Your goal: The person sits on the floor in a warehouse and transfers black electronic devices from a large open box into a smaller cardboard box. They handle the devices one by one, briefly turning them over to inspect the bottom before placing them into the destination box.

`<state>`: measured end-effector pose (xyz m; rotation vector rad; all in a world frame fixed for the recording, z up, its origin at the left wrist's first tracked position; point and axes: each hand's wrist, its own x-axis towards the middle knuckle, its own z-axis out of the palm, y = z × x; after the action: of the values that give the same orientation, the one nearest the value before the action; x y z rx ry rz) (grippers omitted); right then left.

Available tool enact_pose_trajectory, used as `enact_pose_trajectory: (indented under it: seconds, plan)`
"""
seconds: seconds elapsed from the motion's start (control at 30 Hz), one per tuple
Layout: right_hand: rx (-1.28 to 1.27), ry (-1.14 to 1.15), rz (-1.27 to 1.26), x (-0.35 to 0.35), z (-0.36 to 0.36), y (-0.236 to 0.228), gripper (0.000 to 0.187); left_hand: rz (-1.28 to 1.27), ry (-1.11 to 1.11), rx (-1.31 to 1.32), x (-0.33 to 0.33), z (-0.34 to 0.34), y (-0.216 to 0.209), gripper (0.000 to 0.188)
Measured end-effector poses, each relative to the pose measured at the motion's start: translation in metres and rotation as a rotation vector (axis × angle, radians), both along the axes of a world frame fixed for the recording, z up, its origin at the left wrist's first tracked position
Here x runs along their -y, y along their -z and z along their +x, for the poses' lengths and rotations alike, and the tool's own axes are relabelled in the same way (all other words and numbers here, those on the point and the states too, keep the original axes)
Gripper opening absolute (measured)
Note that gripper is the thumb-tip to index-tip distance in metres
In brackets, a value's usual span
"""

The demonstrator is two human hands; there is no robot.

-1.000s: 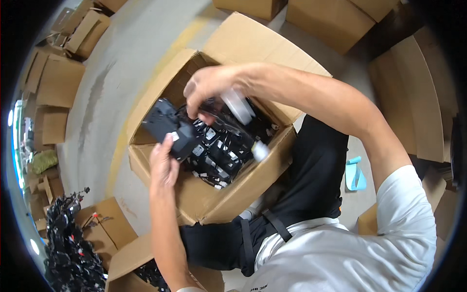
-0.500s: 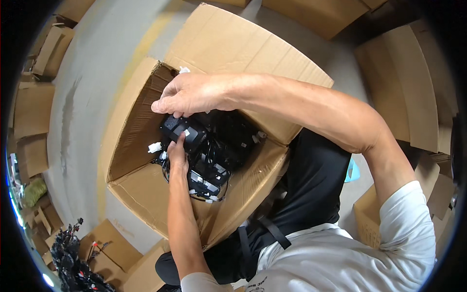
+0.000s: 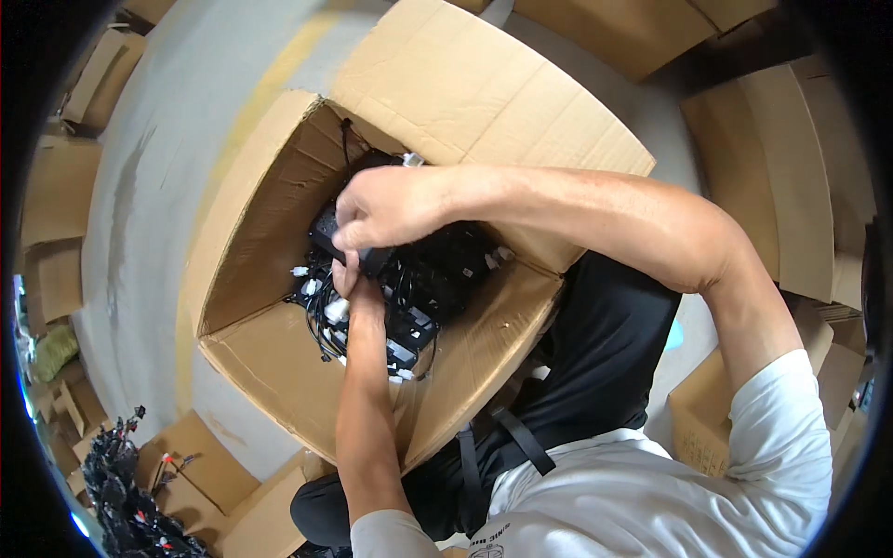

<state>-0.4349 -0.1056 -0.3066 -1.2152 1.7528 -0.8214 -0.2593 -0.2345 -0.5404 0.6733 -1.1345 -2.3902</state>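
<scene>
A deep open cardboard box (image 3: 251, 349) holds several black electronic units (image 3: 442, 270) with black cables and white connectors. Down inside it, my left hand (image 3: 346, 277) is closed on the near edge of a black box-shaped unit (image 3: 324, 223). Over that same unit is my right hand (image 3: 395, 209), fingers bent down and drawn together at its surface. Whatever those fingertips hold, if anything, is hidden. White connectors (image 3: 337, 312) on loose black leads lie beside my left wrist. A thin black cable (image 3: 345, 139) stands up against the box's far wall.
A wide raised flap (image 3: 493, 88) spreads on the box's far right side. At lower left, a bundle of black cables (image 3: 130, 493) stands beside another open carton (image 3: 200, 465). More cartons (image 3: 763, 167) stand to the right, and a yellow line (image 3: 265, 102) crosses the grey floor.
My right hand has moved right and down, from beside the box's left wall onto the unit. My left hand has shifted slightly right, and the unit is now more covered.
</scene>
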Motion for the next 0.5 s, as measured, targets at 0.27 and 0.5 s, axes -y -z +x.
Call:
enact_pose_trajectory:
  seconds: [0.27, 0.5]
  plan:
    - [-0.22, -0.405, 0.001, 0.046, 0.062, 0.012, 0.03, -0.445, 0.041, 0.708, 0.081, 0.033, 0.067, 0.057]
    - [-0.207, -0.375, 0.267, 0.004, 0.056, 0.046, 0.038, -1.287, 0.547, 0.527, 0.071, 0.029, -0.215, 0.042]
